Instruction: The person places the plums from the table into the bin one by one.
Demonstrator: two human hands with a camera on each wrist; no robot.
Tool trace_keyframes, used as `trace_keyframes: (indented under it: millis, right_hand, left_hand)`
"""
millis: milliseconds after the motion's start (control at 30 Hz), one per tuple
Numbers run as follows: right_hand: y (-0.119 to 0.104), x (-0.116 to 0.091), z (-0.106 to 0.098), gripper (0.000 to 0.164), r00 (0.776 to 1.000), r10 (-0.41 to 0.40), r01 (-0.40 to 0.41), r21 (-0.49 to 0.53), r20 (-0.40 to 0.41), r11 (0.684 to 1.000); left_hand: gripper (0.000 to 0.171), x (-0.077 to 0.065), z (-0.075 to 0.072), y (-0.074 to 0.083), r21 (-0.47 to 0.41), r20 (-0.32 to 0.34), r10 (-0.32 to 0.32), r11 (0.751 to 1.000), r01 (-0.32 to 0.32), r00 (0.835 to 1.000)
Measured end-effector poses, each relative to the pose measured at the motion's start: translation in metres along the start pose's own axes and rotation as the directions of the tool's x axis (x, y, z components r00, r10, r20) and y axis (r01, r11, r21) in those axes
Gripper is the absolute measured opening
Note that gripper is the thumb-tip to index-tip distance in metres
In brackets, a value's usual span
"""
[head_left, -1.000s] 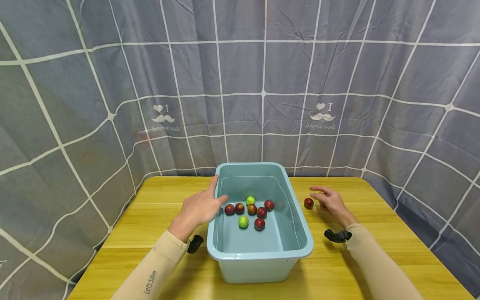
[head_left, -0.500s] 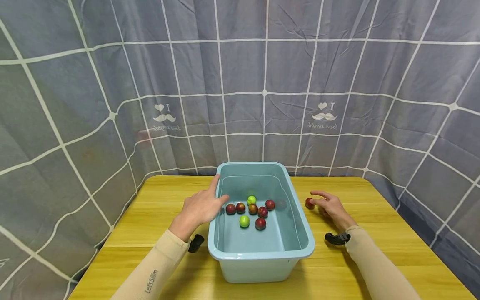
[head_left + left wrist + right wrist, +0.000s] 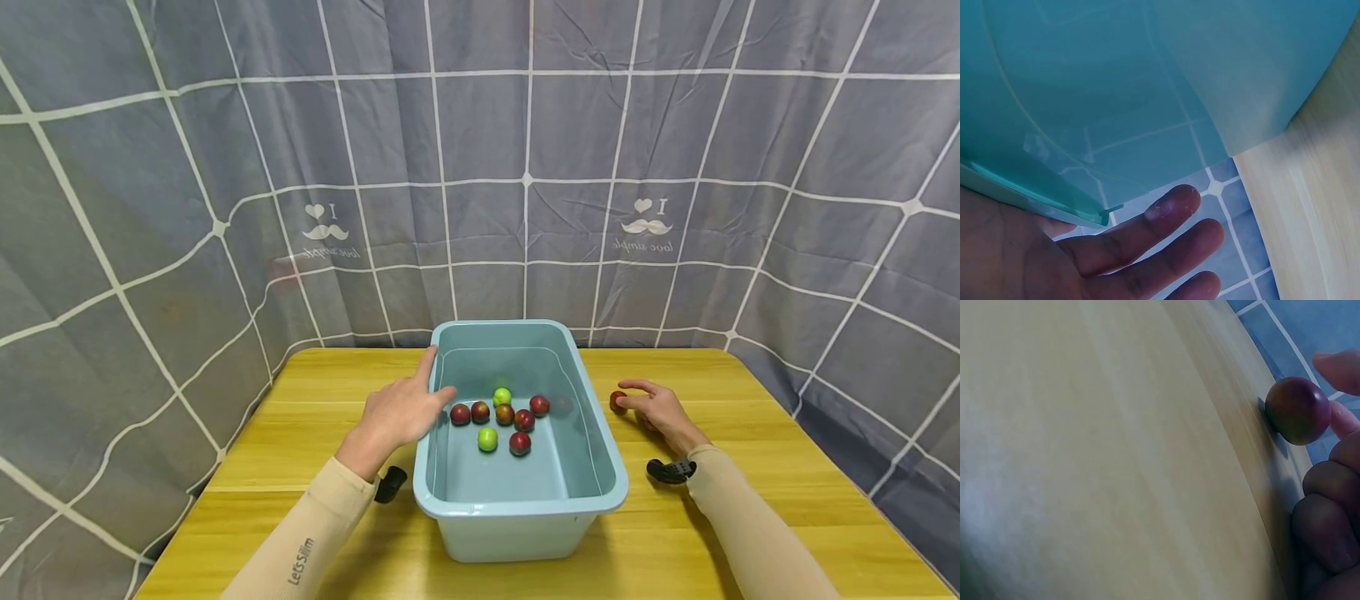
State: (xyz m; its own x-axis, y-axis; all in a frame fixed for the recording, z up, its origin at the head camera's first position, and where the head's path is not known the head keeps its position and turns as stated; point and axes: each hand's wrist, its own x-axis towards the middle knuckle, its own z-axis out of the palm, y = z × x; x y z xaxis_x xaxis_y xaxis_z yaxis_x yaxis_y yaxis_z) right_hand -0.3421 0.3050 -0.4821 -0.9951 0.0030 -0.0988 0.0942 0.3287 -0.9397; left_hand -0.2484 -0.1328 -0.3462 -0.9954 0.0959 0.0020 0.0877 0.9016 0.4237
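Note:
A light blue plastic bin stands on the table with several dark red plums and two round green fruits on its floor. My left hand rests at its left rim, thumb over the edge and index finger along it; the left wrist view shows the other fingers extended. Right of the bin, a single dark red plum sits on the wooden table. My right hand is right at it: thumb and index finger lie spread around the plum, a gap showing beside one fingertip, while the remaining fingers are curled.
The yellow wooden table extends on both sides of the bin. A grey curtain with white grid lines hangs behind it and along the sides. Black straps with wrist cameras sit on both wrists.
My right hand has lowered slightly and its thumb and index finger have come in around the lone plum, now partly covering it. My left hand and the bin have stayed put.

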Motion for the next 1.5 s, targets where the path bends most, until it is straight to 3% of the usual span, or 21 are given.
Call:
trace_keyframes:
  millis: [267,1500]
  right_hand:
    - [-0.0003,0.0052,0.0016,0.055,0.998,-0.055,0.051,-0.141,-0.023,0.989]
    - [-0.0052,0.0041,0.0005,0.042,0.999,-0.047,0.041,-0.192,-0.026,0.980]
  left_hand:
    - [0.083,0.0003,-0.0007,-0.0012,0.005,-0.005,0.003,1.000,-0.003,1.000]
    - [0.083,0.0010,0.0008,-0.0033,0.000,0.008,0.003,1.000,-0.003,1.000]
